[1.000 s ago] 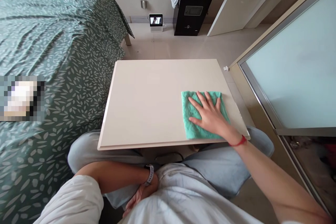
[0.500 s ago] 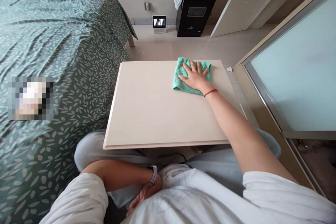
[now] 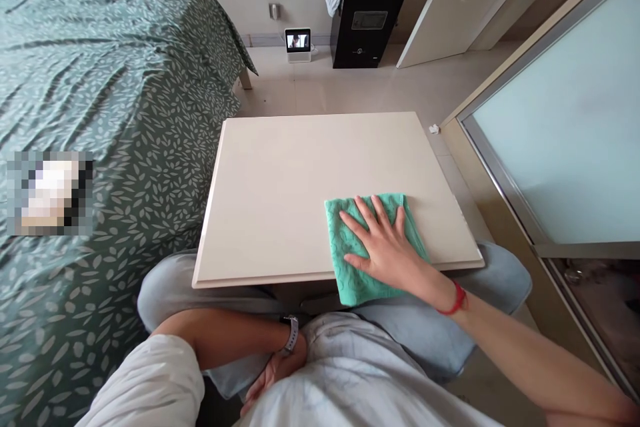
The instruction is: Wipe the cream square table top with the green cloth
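Observation:
My right hand (image 3: 383, 247) lies flat on a folded green cloth (image 3: 345, 280), its fingers spread, pressing it against the cream tabletop (image 3: 280, 193). The cloth is at the near edge, right of the middle, and its lower part hangs over that edge. A red string bracelet circles my right wrist. My left hand (image 3: 275, 370) rests in my lap below the table, a watch (image 3: 291, 335) on its wrist. Its fingers look loose and hold nothing I can see; the shirt hides part of them.
A bed with a green leaf-patterned cover (image 3: 165, 113) stands on the left, a blurred-out object (image 3: 50, 193) on it. Beyond the table are a small screen device (image 3: 299, 45) and a black cabinet (image 3: 367, 27) topped with clothes. A frosted glass panel (image 3: 565, 120) runs along the right.
My right hand has drawn the cloth from the table's far right part toward me to the near edge. The left hand stays in my lap. The view has shifted slightly.

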A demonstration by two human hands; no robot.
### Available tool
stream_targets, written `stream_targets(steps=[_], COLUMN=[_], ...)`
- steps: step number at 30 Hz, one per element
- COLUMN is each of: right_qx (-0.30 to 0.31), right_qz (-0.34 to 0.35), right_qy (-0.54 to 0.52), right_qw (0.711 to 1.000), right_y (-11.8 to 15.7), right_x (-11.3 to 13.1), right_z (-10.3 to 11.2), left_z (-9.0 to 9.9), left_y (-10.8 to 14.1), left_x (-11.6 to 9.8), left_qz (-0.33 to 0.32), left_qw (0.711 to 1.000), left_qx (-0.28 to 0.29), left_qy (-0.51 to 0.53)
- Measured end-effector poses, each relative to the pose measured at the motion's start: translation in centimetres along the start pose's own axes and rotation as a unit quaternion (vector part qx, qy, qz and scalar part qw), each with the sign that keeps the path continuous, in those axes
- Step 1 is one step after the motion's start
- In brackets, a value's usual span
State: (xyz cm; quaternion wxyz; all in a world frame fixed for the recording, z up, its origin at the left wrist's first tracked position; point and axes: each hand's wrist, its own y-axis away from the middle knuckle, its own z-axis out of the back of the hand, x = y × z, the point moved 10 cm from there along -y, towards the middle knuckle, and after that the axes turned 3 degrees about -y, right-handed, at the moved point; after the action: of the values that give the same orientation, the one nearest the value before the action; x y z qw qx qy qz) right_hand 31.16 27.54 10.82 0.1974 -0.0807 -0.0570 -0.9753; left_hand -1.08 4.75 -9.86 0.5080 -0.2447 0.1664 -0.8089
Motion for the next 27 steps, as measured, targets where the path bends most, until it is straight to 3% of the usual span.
stream_targets(steps=[3, 5, 7, 10, 14, 16, 18, 21, 25, 27], right_qx=[0.02, 0.023, 0.018, 0.009, -0.009, -0.02, -0.017, 0.005, 0.014, 0.016], right_qz=[-0.037, -0.065, -0.091, -0.131, -0.139, -0.132, -0.121, -0.074, 0.027, 0.06], right_qy=[-0.019, -0.037, -0.054, -0.071, -0.085, -0.086, -0.073, -0.041, -0.016, -0.008], right_qw=[0.999, 0.997, 0.994, 0.989, 0.987, 0.987, 0.99, 0.996, 0.999, 0.998], right_y=[-6.8, -12.3, -17.6, -23.5, -26.4, -25.4, -22.8, -16.3, -6.3, -3.1], right_x=[-2.1, -3.7, -5.2, -7.2, -8.1, -7.5, -6.1, -2.3, 3.6, 5.4], right_z=[1.3, 2.4, 3.4, 4.3, 4.6, 4.6, 4.1, 2.8, 0.9, 0.2], left_z=[-1.7, -3.2, -4.4, -4.4, -5.4, -5.5, -5.6, -5.5, -3.4, -3.0], left_y=[0.6, 1.3, 2.3, 4.7, 6.7, 7.2, 7.5, 8.0, 8.3, 7.2], left_x=[1.9, 2.5, 3.6, 6.4, 7.6, 7.8, 7.8, 7.3, 6.4, 6.4], left_qz=[0.082, 0.099, 0.141, 0.271, 0.309, 0.317, 0.323, 0.332, 0.343, 0.342], left_qw=[0.994, 0.989, 0.98, 0.951, 0.94, 0.938, 0.938, 0.934, 0.915, 0.922], left_qx=[0.058, 0.099, 0.111, 0.044, 0.009, -0.008, -0.025, -0.064, -0.197, -0.172], left_qy=[-0.037, -0.055, -0.084, -0.139, -0.144, -0.137, -0.127, -0.116, -0.079, -0.069])
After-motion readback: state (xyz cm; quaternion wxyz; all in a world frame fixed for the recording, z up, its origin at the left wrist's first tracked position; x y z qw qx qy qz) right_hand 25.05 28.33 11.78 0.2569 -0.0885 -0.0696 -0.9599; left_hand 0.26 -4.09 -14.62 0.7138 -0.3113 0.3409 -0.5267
